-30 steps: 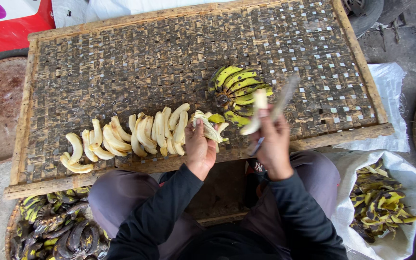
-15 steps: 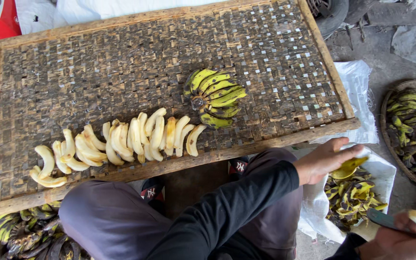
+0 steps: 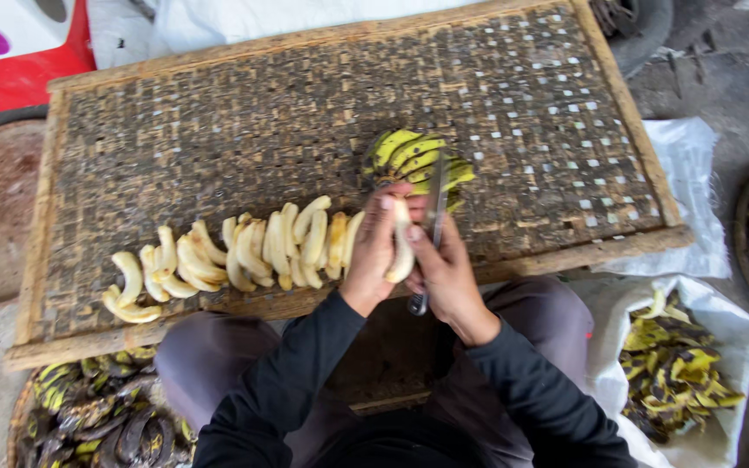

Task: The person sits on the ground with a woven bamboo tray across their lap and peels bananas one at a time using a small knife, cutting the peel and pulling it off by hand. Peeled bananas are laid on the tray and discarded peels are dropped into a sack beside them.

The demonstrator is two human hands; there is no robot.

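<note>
Fingers of the left hand are curled closed around a peeled banana, and those of the right hand are wrapped shut on a knife whose blade points to 12 o'clock beside the fruit; both hands meet above the near edge of the tray. Woven drying tray: a wooden frame bounds all four sides, and most of its surface from 9 to 3 o'clock is open mat. White sack of peels: on the ground at 4 o'clock from the hands, mouth open. Basket of dark peels: at 8 o'clock, partly under the tray edge. Row of peeled bananas: along the near edge, running to 9 o'clock from the left hand. Unpeeled bunch: at 12 o'clock, just beyond the fingertips.
</note>
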